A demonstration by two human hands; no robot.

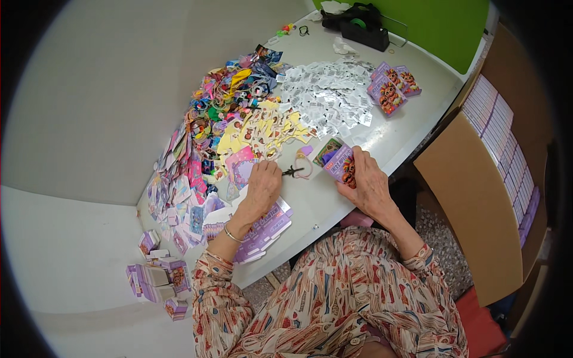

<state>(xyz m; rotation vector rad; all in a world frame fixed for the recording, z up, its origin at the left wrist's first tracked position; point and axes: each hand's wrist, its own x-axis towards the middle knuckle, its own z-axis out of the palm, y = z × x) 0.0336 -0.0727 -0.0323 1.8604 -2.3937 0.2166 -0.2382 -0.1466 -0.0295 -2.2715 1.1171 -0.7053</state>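
Right hand [368, 184]: holding purple box [342, 167]. Left hand [264, 185]: curled, black trinket [292, 172] just rightward; whether gripped, I cannot tell.

The box [340, 168] looks cardboard, the packets [327, 94] glossy.

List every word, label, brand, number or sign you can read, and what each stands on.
No text can be quoted with certainty.
Purple printed card box in the right hand: pale lettering, too small and blurred.
Overlapping purple-and-white card pieces below the left hand: pale lettering, too small.
Purple card boxes at far right: lettering blurred.
Small silvery-white flat packets: marks too tiny.
Packed purple-and-white boxes in the brown cardboard carton: too small.
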